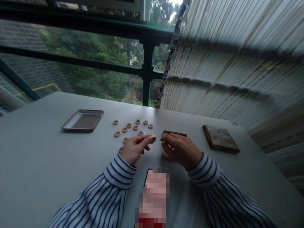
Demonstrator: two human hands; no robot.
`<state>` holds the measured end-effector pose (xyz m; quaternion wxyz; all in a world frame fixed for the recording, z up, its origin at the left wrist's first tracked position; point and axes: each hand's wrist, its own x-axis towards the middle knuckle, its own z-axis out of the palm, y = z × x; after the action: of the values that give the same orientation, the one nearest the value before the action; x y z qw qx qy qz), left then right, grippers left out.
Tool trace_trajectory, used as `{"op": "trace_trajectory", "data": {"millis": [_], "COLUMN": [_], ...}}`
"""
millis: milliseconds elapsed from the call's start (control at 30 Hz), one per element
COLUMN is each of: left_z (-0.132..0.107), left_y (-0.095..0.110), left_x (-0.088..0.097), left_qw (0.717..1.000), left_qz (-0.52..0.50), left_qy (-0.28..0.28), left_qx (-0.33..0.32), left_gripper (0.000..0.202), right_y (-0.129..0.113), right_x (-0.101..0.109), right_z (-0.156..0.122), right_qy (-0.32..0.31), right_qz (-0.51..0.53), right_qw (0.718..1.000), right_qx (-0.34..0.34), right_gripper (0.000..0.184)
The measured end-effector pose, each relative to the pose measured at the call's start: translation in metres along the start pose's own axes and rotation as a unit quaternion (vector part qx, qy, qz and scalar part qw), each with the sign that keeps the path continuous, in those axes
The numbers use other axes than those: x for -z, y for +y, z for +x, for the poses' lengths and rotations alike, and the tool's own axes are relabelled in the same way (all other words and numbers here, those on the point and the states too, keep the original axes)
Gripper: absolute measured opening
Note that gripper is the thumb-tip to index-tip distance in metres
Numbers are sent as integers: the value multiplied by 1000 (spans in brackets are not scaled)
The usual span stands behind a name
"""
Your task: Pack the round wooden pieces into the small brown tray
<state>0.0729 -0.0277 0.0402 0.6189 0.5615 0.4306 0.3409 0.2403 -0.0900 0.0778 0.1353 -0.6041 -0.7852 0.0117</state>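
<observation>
Between thumb and fingertips my left hand (136, 147) pinches a round wooden chess piece (153, 139) with a dark character on it, raised above the table. Several similar pieces (124, 129) lie loose on the tabletop, just beyond and to the left of that hand. My right hand (180, 148) is over a small open box (175, 133) that holds more pieces, and it hides much of the inside. Its fingers are curled, with the thumb and index tip near each other at the box's left side; whether they grip a piece is hidden.
An empty tray-like box lid (83, 129) lies at the far left of the white table (42, 152). A closed flat box (220, 138) with a printed cover is at the right. A blurred-out phone (154, 196) lies at the near edge. Behind stand a window and a striped curtain (201, 63).
</observation>
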Motion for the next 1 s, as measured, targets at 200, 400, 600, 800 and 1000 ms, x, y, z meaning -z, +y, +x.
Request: {"op": "trace_trajectory", "data": {"millis": [200,400,600,800,1000], "left_z": [-1,-2,-4,-3,-6], "left_y": [-1,-3,-3,-4,-1], "left_x": [-2,-5,-7,-10,-12], "left_qw": [1000,998,996,995,996], "left_qz": [-12,-30,-45,-68,-64], "left_qy": [-26,-61,-83,-73,-65], "left_qx": [0,1,-9,-7,-18], "left_gripper": [38,36,31,31,39], "right_y": [-3,-1,0,0,2], "right_x": [-3,-8,-10,-7,-7], "right_z": [0,2,2,3,2], "right_qy": [29,51,59,55,59], "right_qz": [39,84,134,177,223], "right_qw": [999,995,989,983,973], "right_qx": [9,10,5,-5,-20], "right_gripper": [23,23,22,19,15]}}
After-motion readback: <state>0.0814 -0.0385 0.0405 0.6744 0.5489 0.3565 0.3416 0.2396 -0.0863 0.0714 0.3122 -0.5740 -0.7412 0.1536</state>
